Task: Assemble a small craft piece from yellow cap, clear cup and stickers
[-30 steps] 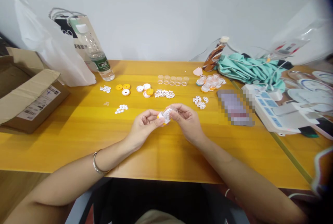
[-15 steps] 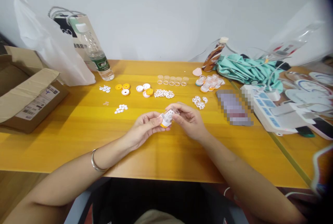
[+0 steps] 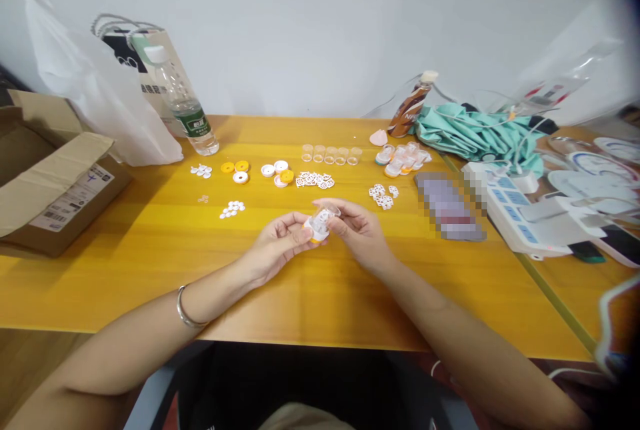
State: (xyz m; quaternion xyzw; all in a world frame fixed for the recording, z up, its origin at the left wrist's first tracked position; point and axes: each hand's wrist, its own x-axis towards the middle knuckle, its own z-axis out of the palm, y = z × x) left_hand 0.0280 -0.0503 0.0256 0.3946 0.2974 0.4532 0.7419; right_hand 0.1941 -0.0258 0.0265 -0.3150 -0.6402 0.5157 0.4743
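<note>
My left hand [image 3: 283, 241] is closed round a round white-and-orange base [image 3: 316, 235] above the middle of the table. My right hand [image 3: 357, 233] pinches a clear plastic cup [image 3: 330, 210], which is tilted and sits at the top of that base. White openwork shows through the clear wall. Whether cup and base are fully joined I cannot tell. Beyond my hands lie a pile of white openwork pieces [image 3: 315, 181], a row of clear cups [image 3: 331, 155] and round white and orange caps [image 3: 281, 175].
Finished-looking capped cups [image 3: 403, 159] cluster at right, behind more openwork pieces [image 3: 384, 197]. Small white discs [image 3: 233, 209] lie at left. A water bottle [image 3: 195, 125], cardboard box [image 3: 60, 197], coffee bottle [image 3: 411, 107], green cloth [image 3: 475, 133] and power strip [image 3: 515, 213] stand around.
The clear cup has come more upright and in line over the white-and-orange base. My right hand has shifted slightly left with it; my left hand has barely moved.
</note>
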